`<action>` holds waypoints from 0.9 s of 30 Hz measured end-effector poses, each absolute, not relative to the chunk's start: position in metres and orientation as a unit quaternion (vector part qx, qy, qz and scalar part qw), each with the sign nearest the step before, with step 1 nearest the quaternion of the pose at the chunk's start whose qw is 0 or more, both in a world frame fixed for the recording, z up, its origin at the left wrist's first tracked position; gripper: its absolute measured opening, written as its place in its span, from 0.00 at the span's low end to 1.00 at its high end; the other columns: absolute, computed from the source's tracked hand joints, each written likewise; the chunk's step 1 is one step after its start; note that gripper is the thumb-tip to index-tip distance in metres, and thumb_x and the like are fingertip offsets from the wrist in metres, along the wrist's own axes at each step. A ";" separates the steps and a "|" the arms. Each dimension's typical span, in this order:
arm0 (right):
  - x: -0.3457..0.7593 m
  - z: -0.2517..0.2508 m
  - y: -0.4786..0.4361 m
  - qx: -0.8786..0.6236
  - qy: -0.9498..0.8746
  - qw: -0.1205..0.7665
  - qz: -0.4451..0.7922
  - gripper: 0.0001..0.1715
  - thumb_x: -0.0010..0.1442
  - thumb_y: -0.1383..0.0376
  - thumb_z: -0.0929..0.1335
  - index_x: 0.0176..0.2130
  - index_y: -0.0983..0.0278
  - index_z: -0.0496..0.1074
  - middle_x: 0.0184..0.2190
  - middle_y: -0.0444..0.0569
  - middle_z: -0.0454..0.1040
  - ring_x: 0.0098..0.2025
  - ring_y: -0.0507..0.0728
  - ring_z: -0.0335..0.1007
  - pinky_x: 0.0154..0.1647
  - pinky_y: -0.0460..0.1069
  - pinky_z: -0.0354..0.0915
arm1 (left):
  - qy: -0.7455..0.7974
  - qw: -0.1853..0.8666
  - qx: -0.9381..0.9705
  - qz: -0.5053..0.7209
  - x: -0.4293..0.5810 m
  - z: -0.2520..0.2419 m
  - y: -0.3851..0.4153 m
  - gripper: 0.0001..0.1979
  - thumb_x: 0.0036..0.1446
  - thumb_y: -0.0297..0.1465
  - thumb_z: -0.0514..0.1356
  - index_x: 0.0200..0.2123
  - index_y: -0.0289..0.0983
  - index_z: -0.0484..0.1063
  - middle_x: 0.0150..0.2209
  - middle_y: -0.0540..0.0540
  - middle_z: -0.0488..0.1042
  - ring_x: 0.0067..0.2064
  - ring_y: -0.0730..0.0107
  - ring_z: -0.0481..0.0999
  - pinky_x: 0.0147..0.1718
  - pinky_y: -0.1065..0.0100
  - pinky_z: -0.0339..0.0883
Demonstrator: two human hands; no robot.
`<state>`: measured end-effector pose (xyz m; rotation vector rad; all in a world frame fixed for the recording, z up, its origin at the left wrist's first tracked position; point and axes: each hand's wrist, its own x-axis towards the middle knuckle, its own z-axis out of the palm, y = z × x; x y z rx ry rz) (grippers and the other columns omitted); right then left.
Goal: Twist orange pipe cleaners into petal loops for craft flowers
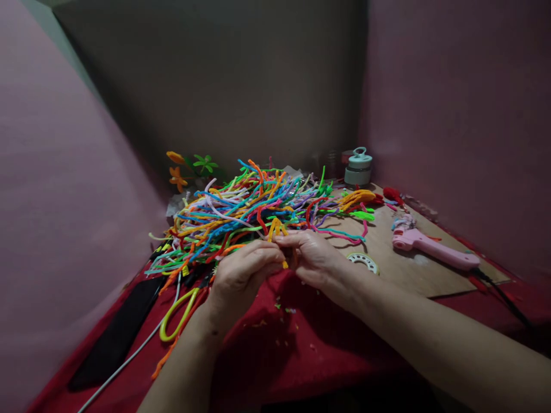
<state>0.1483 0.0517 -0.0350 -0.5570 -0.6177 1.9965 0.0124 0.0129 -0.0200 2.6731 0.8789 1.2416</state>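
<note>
Between my two hands is a yellow-orange pipe cleaner, bent into narrow loops that stick up above the fingertips. My left hand is closed, thumb and fingers pinching it from the left. From the right my right hand grips the same piece, its fingers pressed together and partly hidden. A short yellow end pokes out below the fingertips. Right behind the hands lies a large heap of pipe cleaners in many colours.
Yellow-handled scissors and a black flat object lie left on the red cloth. A brown board at right carries a pink glue gun with a cord and a white tape roll. A lidded jar stands behind.
</note>
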 end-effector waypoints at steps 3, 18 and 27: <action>0.148 -0.036 0.049 -0.210 -0.339 0.491 0.775 0.03 0.38 0.74 0.67 0.17 0.68 0.69 0.17 0.42 0.66 0.20 0.47 0.59 0.22 0.43 0.56 | 0.299 0.034 0.858 0.417 0.010 -0.016 0.011 0.08 0.55 0.21 0.56 0.36 0.37 0.72 0.34 0.47 0.73 0.35 0.75 0.74 0.33 0.75 0.68; 0.151 -0.043 0.053 -0.256 -0.487 0.514 0.658 0.06 0.41 0.72 0.67 0.25 0.68 0.73 0.22 0.42 0.69 0.23 0.47 0.58 0.25 0.45 0.55 | 0.404 -0.229 0.814 0.349 0.007 -0.032 0.023 0.05 0.57 0.25 0.54 0.36 0.37 0.67 0.32 0.48 0.71 0.34 0.74 0.72 0.34 0.74 0.65; 0.150 -0.041 0.049 -0.271 -0.483 0.525 0.646 0.10 0.41 0.71 0.68 0.29 0.67 0.74 0.21 0.41 0.69 0.21 0.47 0.57 0.22 0.44 0.54 | 0.427 -0.289 0.791 0.329 0.013 -0.036 0.021 0.06 0.57 0.26 0.52 0.39 0.35 0.66 0.30 0.47 0.71 0.31 0.71 0.71 0.30 0.72 0.62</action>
